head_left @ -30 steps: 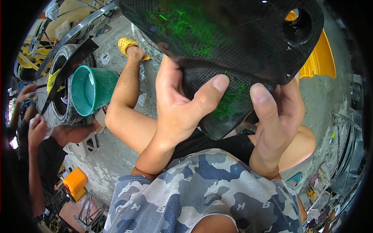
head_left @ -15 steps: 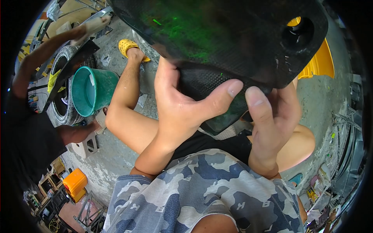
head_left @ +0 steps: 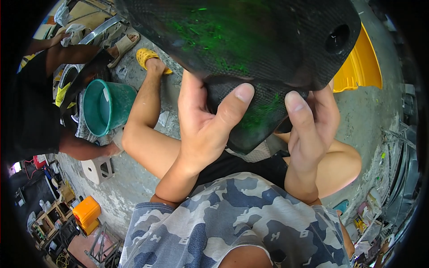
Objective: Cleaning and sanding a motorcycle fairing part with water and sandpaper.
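Note:
A black carbon-fibre panel (head_left: 272, 38) with a woven surface, bright green streaks and a round recess (head_left: 337, 38) at its upper right fills the top of the view above my lap. Its smaller lower flap (head_left: 248, 125) tapers down between my hands. My left hand (head_left: 203, 125) grips the flap's left side, thumb lying on its face and fingers hidden behind. My right hand (head_left: 313, 125) holds the right side, thumb tip near the flap's edge and the other fingers curled back behind the part.
A green bucket (head_left: 96, 107), tyre (head_left: 73, 118), stool (head_left: 96, 169) and another person's dark clothing and limbs (head_left: 76, 53) are at left. An orange jerrycan (head_left: 87, 210) and clutter lie lower left. A curved yellow plastic piece (head_left: 366, 67) is upper right; scrap (head_left: 397, 169) lines the right.
The panel has shifted slightly left and tilted. My left thumb moved right, then back left. The other person has moved up the left side, sandalled foot now beside the yellow clog.

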### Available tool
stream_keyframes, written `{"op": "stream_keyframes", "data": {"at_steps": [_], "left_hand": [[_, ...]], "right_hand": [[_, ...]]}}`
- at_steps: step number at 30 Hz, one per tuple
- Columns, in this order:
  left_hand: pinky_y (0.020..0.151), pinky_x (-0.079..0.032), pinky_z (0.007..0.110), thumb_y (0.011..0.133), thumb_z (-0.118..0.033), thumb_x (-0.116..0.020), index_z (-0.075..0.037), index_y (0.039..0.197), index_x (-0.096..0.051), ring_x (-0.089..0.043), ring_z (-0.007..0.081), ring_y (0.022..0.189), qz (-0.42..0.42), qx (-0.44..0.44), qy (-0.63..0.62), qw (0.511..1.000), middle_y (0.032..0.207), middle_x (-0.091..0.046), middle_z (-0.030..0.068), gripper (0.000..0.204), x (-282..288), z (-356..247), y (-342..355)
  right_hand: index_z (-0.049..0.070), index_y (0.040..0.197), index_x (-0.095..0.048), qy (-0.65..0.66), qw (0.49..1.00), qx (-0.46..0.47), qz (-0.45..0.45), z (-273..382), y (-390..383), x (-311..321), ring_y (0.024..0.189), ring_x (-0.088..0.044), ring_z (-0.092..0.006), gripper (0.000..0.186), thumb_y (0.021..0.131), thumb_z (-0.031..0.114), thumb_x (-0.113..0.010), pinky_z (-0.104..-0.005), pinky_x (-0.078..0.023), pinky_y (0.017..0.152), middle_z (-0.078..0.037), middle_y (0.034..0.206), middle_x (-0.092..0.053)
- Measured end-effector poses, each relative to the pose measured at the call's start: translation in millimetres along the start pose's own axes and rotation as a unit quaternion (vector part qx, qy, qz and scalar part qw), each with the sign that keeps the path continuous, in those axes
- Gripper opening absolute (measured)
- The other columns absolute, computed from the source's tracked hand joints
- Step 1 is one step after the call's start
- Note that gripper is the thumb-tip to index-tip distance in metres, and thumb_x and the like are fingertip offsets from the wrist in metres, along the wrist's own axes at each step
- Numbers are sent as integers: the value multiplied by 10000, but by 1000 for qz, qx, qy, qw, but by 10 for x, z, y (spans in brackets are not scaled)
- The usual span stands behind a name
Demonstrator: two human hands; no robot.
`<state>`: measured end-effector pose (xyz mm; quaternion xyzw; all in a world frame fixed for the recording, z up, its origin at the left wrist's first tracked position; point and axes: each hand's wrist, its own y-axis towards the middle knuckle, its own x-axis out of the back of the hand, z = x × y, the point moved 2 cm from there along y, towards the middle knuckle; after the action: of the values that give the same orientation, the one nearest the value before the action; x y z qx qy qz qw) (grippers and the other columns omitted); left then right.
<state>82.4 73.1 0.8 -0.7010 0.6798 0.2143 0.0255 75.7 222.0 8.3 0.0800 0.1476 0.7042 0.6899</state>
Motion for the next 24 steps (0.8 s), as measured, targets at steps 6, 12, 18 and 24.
{"op": "stream_keyframes", "data": {"at_steps": [6,12,18,24], "left_hand": [[904,-428,277,887,-44,-607,19,1239,-442,-539,144,1019,-10,2,19,1000,1137,-563,90,394,-28,-6,-38],[888,-428,268,908,-70,-592,14,1210,-471,-538,131,996,-14,12,65,998,1102,-574,83,336,-72,57,-29],[945,-403,297,928,-120,-572,17,1261,-448,-526,162,1064,0,26,104,994,1164,-559,102,381,-9,298,18],[961,-397,300,939,-139,-551,10,1281,-446,-521,164,1091,-3,78,31,996,1204,-550,104,387,-23,481,93]], "right_hand": [[-74,1096,-575,41,999,-2,15,-144,24,63,1087,-409,-192,346,830,145,-603,-302,-311,968,-128,1174,-449],[-67,1100,-576,64,997,-36,-1,-201,37,83,1067,-426,-181,354,815,140,-612,-280,-331,946,-98,1134,-438],[-32,1086,-593,-43,999,-23,-2,-406,102,85,1041,-453,-170,356,815,178,-690,-281,-365,922,-72,1096,-434],[-26,1085,-604,61,995,-73,-7,-609,73,231,1073,-441,-180,304,864,181,-623,-281,-339,953,-78,1123,-436]]}}
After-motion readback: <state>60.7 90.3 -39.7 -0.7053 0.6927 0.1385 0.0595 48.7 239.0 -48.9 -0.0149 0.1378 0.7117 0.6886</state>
